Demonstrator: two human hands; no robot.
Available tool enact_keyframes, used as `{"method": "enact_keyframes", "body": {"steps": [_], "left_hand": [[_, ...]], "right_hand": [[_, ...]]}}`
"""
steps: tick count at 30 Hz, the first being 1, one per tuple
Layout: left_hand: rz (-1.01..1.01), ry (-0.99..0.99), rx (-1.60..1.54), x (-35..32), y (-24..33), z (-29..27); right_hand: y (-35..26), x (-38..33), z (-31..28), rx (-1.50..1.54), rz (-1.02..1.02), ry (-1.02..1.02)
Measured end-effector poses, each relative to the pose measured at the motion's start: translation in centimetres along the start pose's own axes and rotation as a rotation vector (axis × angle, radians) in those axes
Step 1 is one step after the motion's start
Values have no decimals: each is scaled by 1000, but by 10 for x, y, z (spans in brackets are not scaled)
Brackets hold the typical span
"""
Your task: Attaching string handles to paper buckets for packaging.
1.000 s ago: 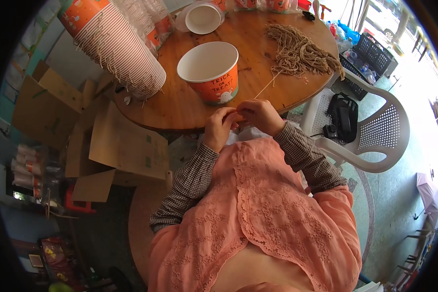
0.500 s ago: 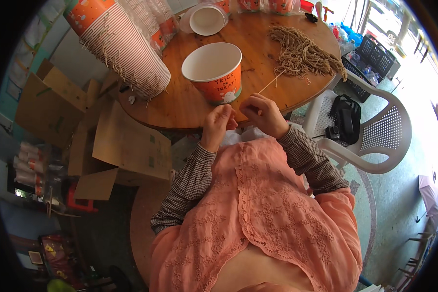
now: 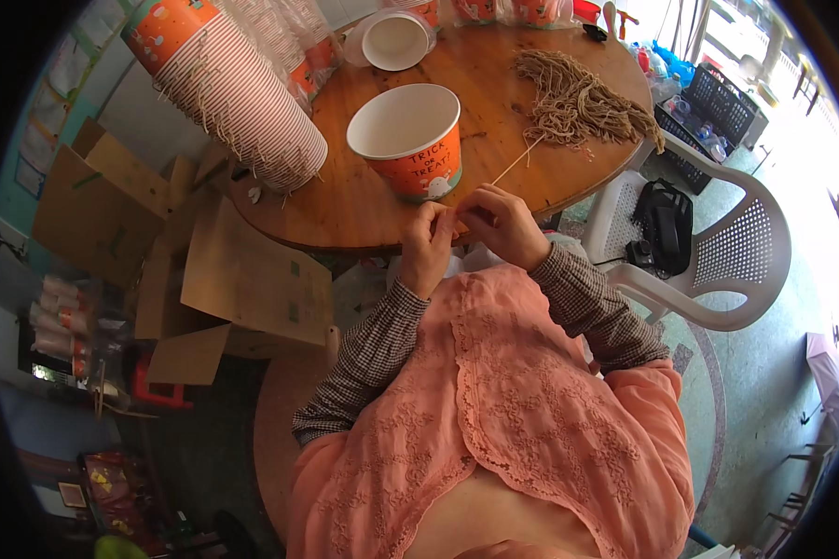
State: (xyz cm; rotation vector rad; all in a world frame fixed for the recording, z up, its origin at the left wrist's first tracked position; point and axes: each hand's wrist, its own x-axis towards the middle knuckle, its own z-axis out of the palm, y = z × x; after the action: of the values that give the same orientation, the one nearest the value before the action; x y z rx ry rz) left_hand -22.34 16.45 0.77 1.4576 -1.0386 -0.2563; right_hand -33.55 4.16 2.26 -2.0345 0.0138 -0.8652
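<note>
A: Start from the far left.

B: Up and left of the left hand (image 3: 426, 250), see a tall, tilted stack of nested orange-and-white paper tubs (image 3: 242, 102). Lower, well left of that hand, find an open brown cardboard box (image 3: 252, 279).

A: And nearer?

B: Just beyond the same hand, an upright orange paper tub with a white inside (image 3: 416, 170), on the round brown wooden table (image 3: 496, 102).

A: Now describe the left hand's grip.

B: Closed to a pinch, right beside the right hand (image 3: 505, 224). Too small to make out any contents; cannot tell.

A: Move on to the right hand.

B: Fingers curled in, drawn closed on a thin tan string (image 3: 516, 161). Beyond and to the right, at the string's upper end, a tangled bundle of tan twine (image 3: 592, 102) on the table.

A: Anything farther right?

B: Right of that hand, a white plastic armchair with a perforated back (image 3: 738, 244), bearing a black bag (image 3: 667, 224).
</note>
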Motion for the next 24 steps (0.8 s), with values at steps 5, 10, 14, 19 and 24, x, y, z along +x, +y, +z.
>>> {"method": "enact_keyframes", "body": {"steps": [5,10,14,19,24], "left_hand": [[49,0,60,2,-2,-3],[118,15,148,6,5,-1],[404,63,336,10,18,0],[509,7,434,21,35,-1],[633,161,750,69,41,-6]], "right_hand": [[-7,2,-3,57,57,10],[3,3,-7,183,192,-4],[0,7,-14,573,477,-82],[13,11,-18,889,571,-90],[25,35,-27,812,405,289]]}}
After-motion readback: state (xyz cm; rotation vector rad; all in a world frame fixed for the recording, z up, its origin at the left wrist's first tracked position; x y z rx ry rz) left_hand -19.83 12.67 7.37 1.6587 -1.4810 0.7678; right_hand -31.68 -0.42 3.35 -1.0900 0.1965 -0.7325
